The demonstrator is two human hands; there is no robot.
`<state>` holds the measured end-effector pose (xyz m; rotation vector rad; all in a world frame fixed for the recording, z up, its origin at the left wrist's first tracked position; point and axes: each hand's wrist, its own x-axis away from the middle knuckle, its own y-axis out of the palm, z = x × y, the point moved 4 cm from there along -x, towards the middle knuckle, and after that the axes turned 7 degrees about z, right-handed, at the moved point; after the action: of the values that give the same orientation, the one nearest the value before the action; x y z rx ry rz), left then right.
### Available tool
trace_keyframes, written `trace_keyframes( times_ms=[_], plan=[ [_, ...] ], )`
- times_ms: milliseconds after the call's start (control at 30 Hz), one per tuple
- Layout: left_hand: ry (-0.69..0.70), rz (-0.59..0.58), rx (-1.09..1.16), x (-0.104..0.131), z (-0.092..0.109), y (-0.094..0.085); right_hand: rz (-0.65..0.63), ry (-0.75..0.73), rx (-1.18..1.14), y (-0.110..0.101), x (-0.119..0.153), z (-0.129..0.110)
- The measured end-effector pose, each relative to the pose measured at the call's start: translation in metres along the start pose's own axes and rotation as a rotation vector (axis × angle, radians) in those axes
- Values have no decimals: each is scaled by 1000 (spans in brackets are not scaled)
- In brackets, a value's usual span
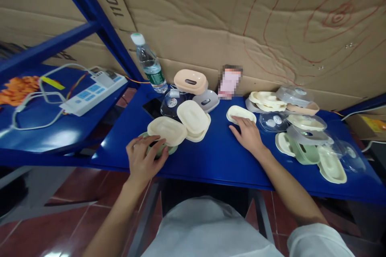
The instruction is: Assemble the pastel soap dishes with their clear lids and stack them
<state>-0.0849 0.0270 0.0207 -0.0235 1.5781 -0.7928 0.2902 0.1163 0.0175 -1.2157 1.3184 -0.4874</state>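
Observation:
My left hand curves over a green plastic box at the left front of the blue table, its fingers and thumb bent around the box's slotted top. A cream oval tray overlaps that box, and more cream trays lie stacked beside it. Farther right, my right hand rests with its fingertips on a small cream oval dish. Its fingers are stretched out and its thumb stands apart. Behind the left stack are a peach box, a grey box and a clear lid.
On the right lies a pile of cream trays, clear lids and a green box. A water bottle and a phone stand by the cardboard wall. A power strip sits on the left shelf.

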Motion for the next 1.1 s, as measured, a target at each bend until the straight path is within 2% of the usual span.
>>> trace_keyframes(
  times_ms=[167, 300, 433, 533, 600, 700, 767, 833, 900, 967, 1033, 1100],
  plan=[
    [-32, -7, 20, 2, -3, -1, -45, -30, -150, -3, 2, -12],
    [-61, -6, -1, 4, -5, 0, -112, -122, -325, -9, 9, -24],
    [-84, 4, 9, 2, -7, 1, -22, -196, -429, -20, 9, -33],
    [-69, 22, 22, -2, -7, -2, 40, -274, -346, -24, -9, -33],
    [-76, 87, 67, -5, -1, -10, 37, -315, -267, -20, -33, -30],
    [-190, 179, 202, -8, 23, -26, -18, -346, -167, -4, -75, -24],
    [-266, 157, 302, -9, 52, -29, -76, -371, -130, 11, -98, -24],
    [-285, 84, 435, -10, 86, -24, -138, -389, -99, 26, -114, -26],
    [-253, -4, 569, -11, 117, -13, -191, -394, -62, 36, -121, -29],
    [-163, -92, 661, -13, 140, -1, -225, -402, -30, 41, -123, -32],
    [-83, -135, 702, -17, 151, 7, -235, -414, -23, 40, -123, -34],
    [-51, -127, 707, -22, 153, 12, -226, -417, -33, 34, -122, -34]
  ],
)
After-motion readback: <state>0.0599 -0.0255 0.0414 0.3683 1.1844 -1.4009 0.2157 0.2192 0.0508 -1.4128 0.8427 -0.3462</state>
